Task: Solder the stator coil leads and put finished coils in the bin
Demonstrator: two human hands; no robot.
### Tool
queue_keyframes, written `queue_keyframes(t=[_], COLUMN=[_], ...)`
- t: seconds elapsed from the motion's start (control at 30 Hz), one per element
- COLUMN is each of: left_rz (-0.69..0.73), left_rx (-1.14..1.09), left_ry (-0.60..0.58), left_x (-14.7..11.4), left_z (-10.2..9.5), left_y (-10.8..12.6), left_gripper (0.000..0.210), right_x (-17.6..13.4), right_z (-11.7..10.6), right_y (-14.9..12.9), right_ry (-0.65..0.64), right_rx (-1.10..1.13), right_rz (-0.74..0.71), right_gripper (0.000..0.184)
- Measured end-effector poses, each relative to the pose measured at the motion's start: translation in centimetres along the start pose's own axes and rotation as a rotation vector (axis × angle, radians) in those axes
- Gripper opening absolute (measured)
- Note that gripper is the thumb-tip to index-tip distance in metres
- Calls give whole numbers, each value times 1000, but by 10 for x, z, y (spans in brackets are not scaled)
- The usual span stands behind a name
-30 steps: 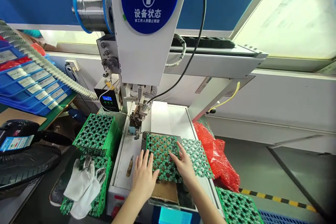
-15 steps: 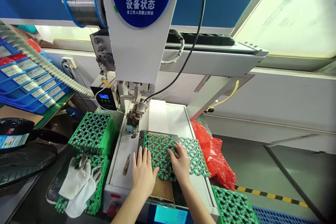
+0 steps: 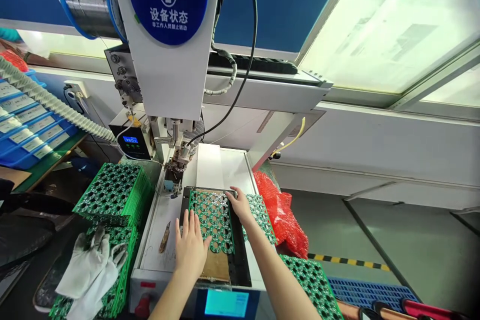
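Note:
A green circuit board panel with rows of round cut-outs [image 3: 213, 220] lies in a dark fixture [image 3: 240, 255] on the machine bed. My left hand [image 3: 190, 250] rests flat along the panel's left edge, fingers stretched out and thumb over the board. At the panel's upper right corner is my right hand [image 3: 240, 206], fingers apart, the tips touching the corner or the fixture rim. A second green panel [image 3: 259, 212] lies right of the fixture, partly hidden by my right forearm. Brown board [image 3: 215, 267] shows below the first panel.
The soldering head [image 3: 178, 162] hangs behind the fixture. A worn-handled tool [image 3: 164, 237] lies left. Stacked green panels [image 3: 110, 190] and white gloves [image 3: 90, 270] are farther left. Red bubble wrap [image 3: 281, 215] and more panels [image 3: 313, 285] are at the right. A lit screen [image 3: 227, 303] is in front.
My right hand has moved up from the panel's right side to its upper right corner. My left hand stays by the left edge. The view has shifted to the right.

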State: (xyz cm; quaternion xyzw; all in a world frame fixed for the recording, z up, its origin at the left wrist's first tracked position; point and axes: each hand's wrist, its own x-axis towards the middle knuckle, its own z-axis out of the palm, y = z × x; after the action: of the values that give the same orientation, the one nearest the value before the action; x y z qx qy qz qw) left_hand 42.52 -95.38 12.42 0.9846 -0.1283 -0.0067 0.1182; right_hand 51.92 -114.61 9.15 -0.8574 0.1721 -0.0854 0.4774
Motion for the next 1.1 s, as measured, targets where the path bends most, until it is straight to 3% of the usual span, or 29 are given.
queue_keyframes(t=[0.17, 0.27, 0.37, 0.5, 0.6, 0.77, 0.9, 1.1], left_rz=[22, 18, -155, -456, -607, -750, -842, -883], left_rx=[-103, -283, -532, -548, -627, -948, -1098, -1146], left_ry=[38, 2, -156, -339, -357, -343, -310, -172], left_x=[-14, -47, -89, -136, -156, -166, -169, -171], left_z=[-14, -29, -30, 7, 51, 111, 130, 135], left_y=[-8, -20, -37, -62, -73, -72, -71, -65], left_gripper=[53, 45, 41, 40, 34, 64, 75, 70], right_x=[-4, -22, -46, -65, -66, -60, -57, -57], right_z=[-11, -16, -10, 11, 23, 27, 27, 29], right_y=[-6, -22, -41, -55, -56, -51, -49, -50], right_ry=[-65, -109, -313, -523, -567, -592, -599, -587], right_rx=[-193, -275, -340, -421, -490, -588, -625, -628], right_rz=[-79, -281, -561, -780, -829, -860, -865, -839], right_gripper=[40, 49, 50, 58, 62, 64, 66, 63])
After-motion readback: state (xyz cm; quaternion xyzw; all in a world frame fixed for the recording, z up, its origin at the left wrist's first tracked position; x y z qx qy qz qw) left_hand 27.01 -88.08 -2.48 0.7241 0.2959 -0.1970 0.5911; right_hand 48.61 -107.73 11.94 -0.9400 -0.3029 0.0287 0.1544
